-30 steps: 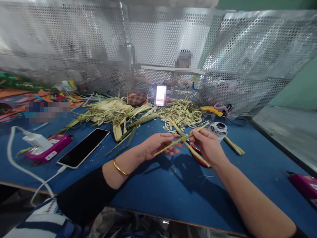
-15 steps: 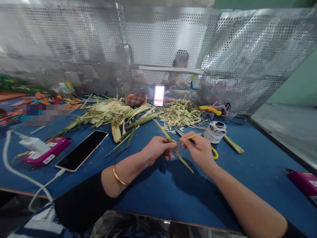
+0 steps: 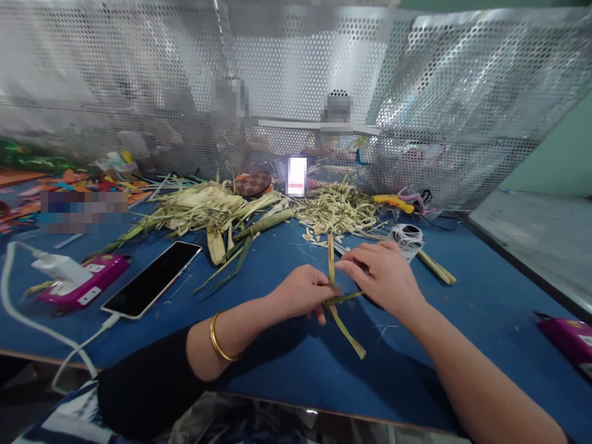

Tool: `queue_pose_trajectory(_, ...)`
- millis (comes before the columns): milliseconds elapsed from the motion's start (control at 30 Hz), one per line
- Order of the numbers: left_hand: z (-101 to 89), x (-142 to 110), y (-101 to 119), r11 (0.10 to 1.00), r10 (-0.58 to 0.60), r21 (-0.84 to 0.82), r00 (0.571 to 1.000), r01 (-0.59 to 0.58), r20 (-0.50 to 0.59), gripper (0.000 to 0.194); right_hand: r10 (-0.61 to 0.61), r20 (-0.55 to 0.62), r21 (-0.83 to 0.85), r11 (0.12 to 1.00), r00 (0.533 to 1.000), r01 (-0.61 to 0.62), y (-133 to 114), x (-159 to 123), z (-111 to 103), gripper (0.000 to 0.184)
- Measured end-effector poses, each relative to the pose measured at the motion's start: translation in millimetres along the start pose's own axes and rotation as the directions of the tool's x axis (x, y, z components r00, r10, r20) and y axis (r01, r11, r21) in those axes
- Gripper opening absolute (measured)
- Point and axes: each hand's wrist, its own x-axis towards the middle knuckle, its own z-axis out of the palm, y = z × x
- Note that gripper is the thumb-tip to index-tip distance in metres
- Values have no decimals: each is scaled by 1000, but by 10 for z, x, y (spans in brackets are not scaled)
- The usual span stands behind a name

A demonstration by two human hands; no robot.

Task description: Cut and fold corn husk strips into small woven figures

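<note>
My left hand (image 3: 308, 293) pinches two crossed strips of dried husk where they meet. One husk strip (image 3: 332, 256) runs away from me and bends back toward me below the fingers; the other points right, passing under my right hand (image 3: 388, 277). That hand hovers just right of the crossing, thumb and forefinger a little apart beside the upright strip, with nothing visible between them. Its other fingers are partly hidden. A grey blade (image 3: 341, 249), likely of scissors, shows behind it. A spool of white thread (image 3: 407, 239) stands past its knuckles.
Husk leaves (image 3: 203, 209) and a heap of shredded strips (image 3: 340, 209) lie at the back, before a perforated metal screen (image 3: 296, 68). A charging phone (image 3: 152, 279) and purple power strip (image 3: 87, 287) are left. A yellow-handled tool (image 3: 393, 202) lies back right; people sit behind the screen.
The crossed strips have turned, one now pointing away from me, and come lower and nearer. My left hand has closed on the crossing. My right hand has let go of the strip it pinched.
</note>
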Motion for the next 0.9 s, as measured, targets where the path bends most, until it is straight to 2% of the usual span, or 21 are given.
queue_pose_trajectory(100, -18, 30, -19, 999, 11, 51, 999, -9, -50, 35, -15, -99, -185, 983, 995, -3, -47, -22, -43, 38)
queue_pose_trajectory(167, -23, 45, -38, 997, 14, 81, 996, -6, -93, 37, 3, -149, -189, 981, 989, -32, -81, -33, -58, 38)
queue_pose_trajectory(200, -20, 50, -49, 996, 15, 88, 995, -6, -104, 38, 31, -148, -120, 992, 988, -50, -99, -35, -52, 35)
queue_pose_trajectory(267, 3, 53, -68, 996, 23, 86, 996, -16, -81, 38, 117, -69, 142, 984, 991, -106, -133, -30, -12, 30)
queue_pose_trajectory(300, 20, 52, -75, 997, 25, 79, 998, -21, -51, 38, 159, 0, 295, 943, 987, -152, -146, -22, 19, 27)
queue_pose_trajectory(367, 57, 46, -76, 998, 26, 51, 999, -27, 27, 36, 216, 134, 537, 804, 967, -254, -161, 0, 79, 24)
queue_pose_trajectory(433, 85, 39, -61, 1000, 17, 8, 997, -18, 78, 32, 264, 201, 663, 673, 944, -329, -163, 17, 112, 25)
queue_pose_trajectory(500, 91, 34, -36, 999, -13, -40, 997, 16, 72, 32, 315, 193, 708, 611, 929, -354, -164, 18, 109, 26)
queue_pose_trajectory(567, 72, 36, -12, 994, -57, -87, 998, 58, 17, 33, 336, 123, 690, 647, 934, -324, -174, -4, 82, 23)
queue_pose_trajectory(667, 16, 57, -1, 971, -109, -220, 992, 92, -68, 30, 259, -44, 520, 831, 965, -199, -202, -64, 51, 16)
queue_pose_trajectory(733, -23, 73, -10, 931, -129, -357, 985, 80, -116, 25, 171, -110, 361, 925, 979, -120, -215, -103, 57, 14)
queue_pose_trajectory(800, -49, 83, -24, 871, -140, -488, 980, 54, -142, 19, 98, -146, 233, 971, 984, -62, -213, -130, 80, 15)
queue_pose_trajectory(900, -63, 81, -39, 802, -126, -597, 983, 20, -136, 14, 43, -186, 127, 992, 982, -19, -197, -151, 127, 15)
